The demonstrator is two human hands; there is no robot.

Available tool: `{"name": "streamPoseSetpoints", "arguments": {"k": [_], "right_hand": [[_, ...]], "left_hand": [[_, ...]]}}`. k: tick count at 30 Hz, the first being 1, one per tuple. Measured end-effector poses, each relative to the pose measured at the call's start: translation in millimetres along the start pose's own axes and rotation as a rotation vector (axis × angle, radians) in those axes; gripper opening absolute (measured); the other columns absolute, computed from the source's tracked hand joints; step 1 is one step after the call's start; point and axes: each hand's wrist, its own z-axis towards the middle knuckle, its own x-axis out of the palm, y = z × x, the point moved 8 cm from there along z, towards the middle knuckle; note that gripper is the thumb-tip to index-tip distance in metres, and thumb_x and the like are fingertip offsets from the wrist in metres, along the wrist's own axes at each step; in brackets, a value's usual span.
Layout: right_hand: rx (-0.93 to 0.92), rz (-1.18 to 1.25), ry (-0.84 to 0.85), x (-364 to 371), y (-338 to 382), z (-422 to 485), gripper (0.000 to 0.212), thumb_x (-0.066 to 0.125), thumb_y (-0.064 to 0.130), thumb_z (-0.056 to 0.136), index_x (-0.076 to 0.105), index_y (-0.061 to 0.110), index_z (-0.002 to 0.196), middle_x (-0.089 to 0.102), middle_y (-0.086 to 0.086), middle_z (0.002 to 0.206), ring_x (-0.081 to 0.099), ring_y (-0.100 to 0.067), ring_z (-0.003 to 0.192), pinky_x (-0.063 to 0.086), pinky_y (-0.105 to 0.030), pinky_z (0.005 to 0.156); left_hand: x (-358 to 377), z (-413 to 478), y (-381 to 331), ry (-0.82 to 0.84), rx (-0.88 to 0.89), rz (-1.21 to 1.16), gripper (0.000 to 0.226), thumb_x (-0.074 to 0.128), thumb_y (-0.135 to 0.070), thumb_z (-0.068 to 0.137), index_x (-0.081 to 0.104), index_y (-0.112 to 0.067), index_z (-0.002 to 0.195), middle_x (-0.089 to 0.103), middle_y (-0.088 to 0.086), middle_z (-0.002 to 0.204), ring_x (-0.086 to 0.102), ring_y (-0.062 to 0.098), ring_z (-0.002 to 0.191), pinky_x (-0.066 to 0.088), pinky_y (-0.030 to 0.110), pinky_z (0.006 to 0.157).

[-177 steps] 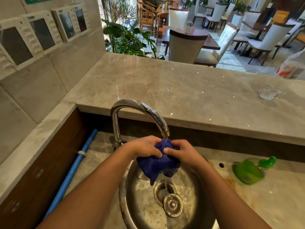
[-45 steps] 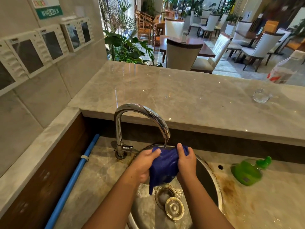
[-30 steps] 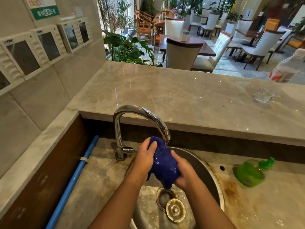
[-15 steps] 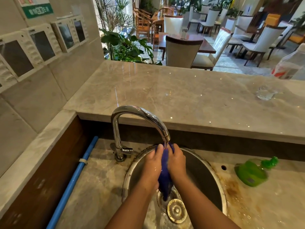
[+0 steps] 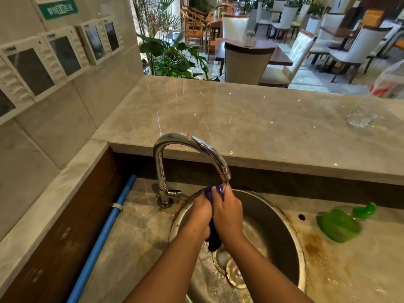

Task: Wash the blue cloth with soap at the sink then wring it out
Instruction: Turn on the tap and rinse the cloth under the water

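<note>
Over the round steel sink [image 5: 282, 217], your left hand [image 5: 200, 217] and right hand [image 5: 228, 212] clamp the bunched blue cloth [image 5: 213, 193] between their palms, beneath the curved chrome faucet [image 5: 192, 143].

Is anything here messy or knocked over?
Yes. The green plastic bottle lies on its side on the wet stone counter right of the round steel sink, and brown stains mark the stone beside its rim.

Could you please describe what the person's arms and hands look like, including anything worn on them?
The left forearm and right forearm are bare as far as the frame edge, with no sleeves in view. The left hand and right hand wear no gloves, and no watch, bracelet or ring shows on their visible sides.
</note>
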Motion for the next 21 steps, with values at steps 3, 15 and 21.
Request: {"name": "streamPoseSetpoints", "arguments": {"k": [3, 15, 21], "right_hand": [[0.195, 0.068, -0.061, -8.5, -27.3, 11.1, 0.022, 0.048, 0.026, 0.103, 0.053, 0.012, 0.086, 0.060, 0.000, 0.075, 0.059, -0.018, 0.069, 0.048, -0.034, 0.064], [0.273, 0.393, -0.149, -28.2, -8.2, -19.0, 0.015, 0.052, 0.028, 0.102, 0.061, 0.020, 0.094, 0.068, -0.007, 0.092, 0.068, -0.025, 0.084, 0.058, -0.039, 0.077], [0.175, 0.152, -0.126, -10.1, -1.7, -18.5, 0.022, 0.054, 0.030, 0.101, 0.059, 0.014, 0.087, 0.066, -0.001, 0.078, 0.062, -0.013, 0.070, 0.052, -0.035, 0.068]], "left_hand": [[1.7, -7.4, -6.4, 0.040, 0.102, 0.045, 0.027, 0.053, -0.040, 0.101, 0.069, -0.018, 0.107, 0.075, 0.013, 0.104, 0.072, 0.029, 0.098, 0.058, 0.048, 0.092], [-15.9, -6.5, -22.5, 0.030, 0.110, 0.096, 0.025, 0.048, -0.027, 0.105, 0.057, -0.017, 0.126, 0.066, 0.011, 0.122, 0.065, 0.032, 0.106, 0.054, 0.052, 0.094], [8.3, -15.5, -0.6, 0.093, -0.096, -0.040, 0.034, 0.057, -0.035, 0.099, 0.069, -0.009, 0.081, 0.070, 0.009, 0.067, 0.067, 0.027, 0.071, 0.053, 0.033, 0.067]]}}
